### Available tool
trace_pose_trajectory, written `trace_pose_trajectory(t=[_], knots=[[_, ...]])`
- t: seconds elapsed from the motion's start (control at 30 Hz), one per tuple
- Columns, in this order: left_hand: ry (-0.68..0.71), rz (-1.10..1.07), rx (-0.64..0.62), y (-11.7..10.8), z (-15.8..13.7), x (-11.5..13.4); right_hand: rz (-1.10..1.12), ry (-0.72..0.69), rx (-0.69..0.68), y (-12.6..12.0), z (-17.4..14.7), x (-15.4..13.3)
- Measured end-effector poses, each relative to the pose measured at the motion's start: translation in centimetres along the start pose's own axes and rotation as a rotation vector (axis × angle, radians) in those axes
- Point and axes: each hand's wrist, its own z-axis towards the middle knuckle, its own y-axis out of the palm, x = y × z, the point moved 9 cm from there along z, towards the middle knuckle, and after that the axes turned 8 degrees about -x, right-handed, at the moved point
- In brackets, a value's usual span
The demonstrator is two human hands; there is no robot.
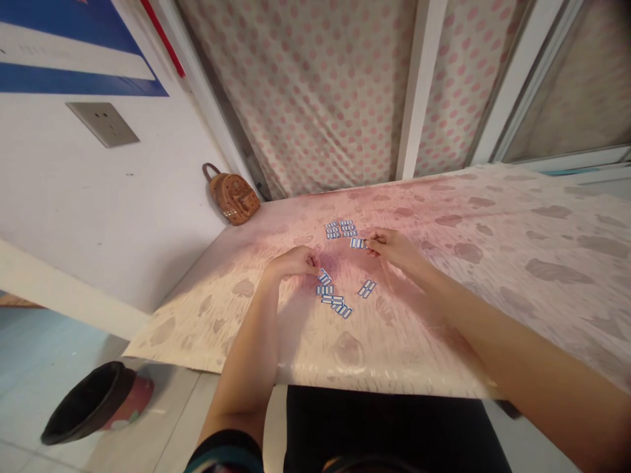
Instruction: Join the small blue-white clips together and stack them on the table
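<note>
My right hand (pixel 383 242) pinches the right end of a small white label piece with blue edges (pixel 357 243), just below two columns of similar label pieces (pixel 340 229). To the left, my left hand (pixel 302 261) has its fingers closed at the upper end of another blue-edged label piece (pixel 324 276). Below that hand, several more label pieces (pixel 334 300) lie in a loose, partly overlapping row. One separate label piece (pixel 367 288) lies tilted between my forearms. What is printed on the pieces is too small to read.
A patterned cloth (pixel 493 263) covers the table. A small brown backpack-shaped bag (pixel 235 197) leans against the wall at the back left corner. A dark-rimmed bin (pixel 93 404) stands on the floor at the left. Dotted curtains (pixel 320 98) hang behind the table.
</note>
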Motion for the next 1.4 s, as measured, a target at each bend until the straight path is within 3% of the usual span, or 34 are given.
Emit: trace_pose_trajectory(t=[0.2, 0.4, 0.57, 0.67, 0.8, 0.9, 1.2, 1.27, 1.4], knots=[[0.183, -0.255, 0.155, -1.5, 0.3, 1.1, -0.012, 0.070, -0.230, 3.3, -0.4, 1.2], [0.275, -0.361, 0.250, -1.1, 0.9, 2.4, -0.149, -0.094, -0.114, 2.6, -0.1, 0.5], [0.345, -0.390, 0.247, 0.3, 1.9, 3.8, -0.027, -0.163, -0.197, 3.3, -0.2, -0.7], [0.334, -0.289, 0.192, 0.3, 1.2, 4.1, 0.031, -0.146, -0.121, 2.3, -0.2, -0.9], [0.147, -0.007, -0.030, 1.3, 0.1, 2.5, 0.116, -0.053, 0.036, 0.1, -0.2, -0.2], [0.052, 0.069, -0.170, 2.5, -0.2, 1.4, 0.134, -0.020, 0.076, -0.5, -0.2, 0.1], [0.096, 0.144, -0.230, 4.0, 0.2, 2.4, 0.113, -0.059, 0.149, -1.3, -0.3, 0.5], [0.142, 0.088, -0.187, 3.6, 0.6, 2.5, 0.134, -0.058, 0.155, -1.4, -0.2, 0.5], [0.176, -0.110, 0.094, 1.0, 1.6, 1.7, 0.152, -0.088, 0.156, -1.5, -0.2, 0.3]])
